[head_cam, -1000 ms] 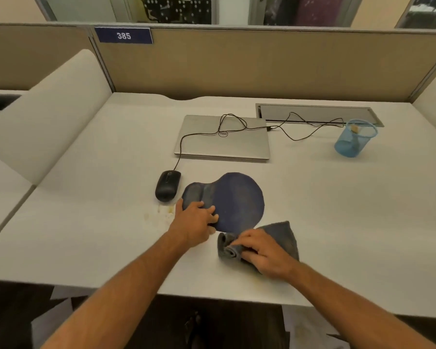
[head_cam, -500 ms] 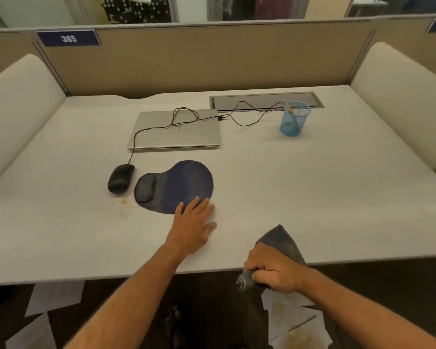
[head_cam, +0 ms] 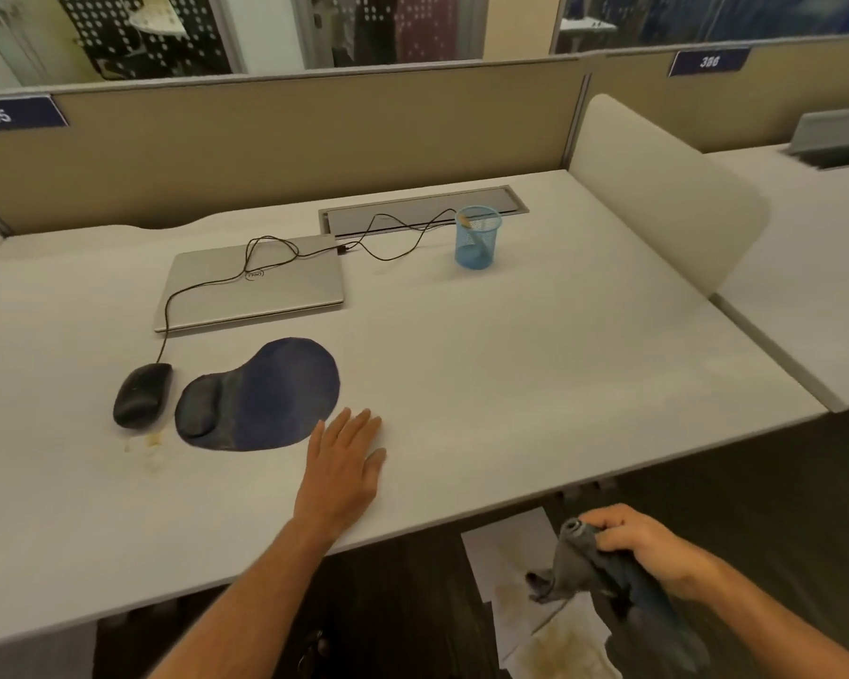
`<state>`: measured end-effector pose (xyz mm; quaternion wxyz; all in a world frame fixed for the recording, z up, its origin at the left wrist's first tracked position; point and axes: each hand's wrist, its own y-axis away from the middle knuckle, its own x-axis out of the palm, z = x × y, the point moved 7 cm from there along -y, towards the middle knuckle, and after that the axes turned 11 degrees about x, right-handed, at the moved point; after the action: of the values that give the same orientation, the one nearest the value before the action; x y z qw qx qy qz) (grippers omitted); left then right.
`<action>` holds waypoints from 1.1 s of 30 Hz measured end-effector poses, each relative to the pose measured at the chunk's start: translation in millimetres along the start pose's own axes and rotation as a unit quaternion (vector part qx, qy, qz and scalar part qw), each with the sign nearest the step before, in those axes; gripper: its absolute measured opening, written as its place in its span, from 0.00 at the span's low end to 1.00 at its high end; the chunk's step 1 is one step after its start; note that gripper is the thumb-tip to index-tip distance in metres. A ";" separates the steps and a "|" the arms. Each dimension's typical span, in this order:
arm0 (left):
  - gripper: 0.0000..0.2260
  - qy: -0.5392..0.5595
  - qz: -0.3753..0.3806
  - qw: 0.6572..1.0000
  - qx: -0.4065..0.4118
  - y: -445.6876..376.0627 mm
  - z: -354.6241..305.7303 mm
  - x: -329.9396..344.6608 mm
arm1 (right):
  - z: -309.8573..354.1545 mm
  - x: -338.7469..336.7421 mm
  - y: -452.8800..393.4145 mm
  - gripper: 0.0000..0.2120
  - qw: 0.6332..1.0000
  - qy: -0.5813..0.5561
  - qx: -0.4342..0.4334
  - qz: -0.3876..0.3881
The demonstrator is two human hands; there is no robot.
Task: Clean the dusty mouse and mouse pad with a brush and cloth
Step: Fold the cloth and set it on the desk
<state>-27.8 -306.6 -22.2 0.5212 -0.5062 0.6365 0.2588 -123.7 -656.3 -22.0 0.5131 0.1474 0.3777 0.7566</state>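
Note:
A blue mouse pad [head_cam: 270, 392] with a dark wrist rest lies on the white desk [head_cam: 510, 384]. A black wired mouse [head_cam: 142, 394] sits just left of it. My left hand [head_cam: 346, 463] rests flat on the desk, fingers straight, right beside the pad's near right edge. My right hand [head_cam: 643, 543] grips a bunched grey cloth [head_cam: 589, 561] off the desk, below its front edge and over the floor. A brush handle [head_cam: 467, 223] sticks out of a blue mesh cup [head_cam: 477, 237] at the back.
A shut silver laptop [head_cam: 251, 286] lies behind the pad, with the mouse cable looped over it toward a cable hatch [head_cam: 422, 208]. Yellowish dust specks [head_cam: 153, 450] mark the desk near the mouse. Stained papers [head_cam: 545, 629] lie on the floor. A white divider [head_cam: 658, 188] bounds the right side.
My right hand carried the cloth off the desk, down past its front edge. My left hand let go of the pad and lies flat beside it. The view swung right.

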 end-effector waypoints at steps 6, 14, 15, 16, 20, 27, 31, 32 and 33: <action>0.21 0.253 -0.050 0.966 -0.005 -11.3 -53.9 -17.6 | 22.2 -22.2 10.1 0.17 0.922 -0.386 -0.002 -0.012; 0.28 0.648 0.143 0.744 -0.074 -41.5 -136.2 3.3 | 107.9 -14.8 -14.1 0.19 0.891 -0.449 -0.059 -0.022; 0.27 0.647 0.138 0.747 -0.068 -45.9 -135.3 1.3 | 117.0 -14.0 -18.4 0.18 0.894 -0.443 -0.060 -0.035; 0.26 0.643 0.126 0.752 -0.070 -51.2 -131.2 -0.8 | 125.8 -13.7 -23.1 0.18 0.897 -0.436 -0.060 -0.046; 0.19 0.653 0.071 0.745 -0.112 -75.9 -102.5 -4.2 | 145.4 -13.0 -42.5 0.13 0.894 -0.440 -0.016 -0.075; 0.19 0.663 0.052 0.733 -0.144 -106.0 -62.0 -11.8 | 166.8 -18.7 -67.3 0.22 0.934 -0.340 0.035 -0.101; 0.19 0.658 0.062 0.733 -0.158 -124.2 -53.2 -5.1 | 185.7 -28.1 -82.0 0.12 0.956 -0.244 0.018 -0.164; 0.19 0.658 0.066 0.732 -0.161 -130.8 -53.0 -3.4 | 189.0 -33.0 -85.7 0.13 0.955 -0.232 0.023 -0.182; 0.19 0.658 0.070 0.731 -0.165 -137.9 -53.6 -1.5 | 193.1 -38.5 -89.8 0.14 0.955 -0.221 0.028 -0.195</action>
<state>76.7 -400.6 23.8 -0.1398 -0.5816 0.8014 -0.0023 70.4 -592.4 49.0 0.7168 0.2485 0.2978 0.5795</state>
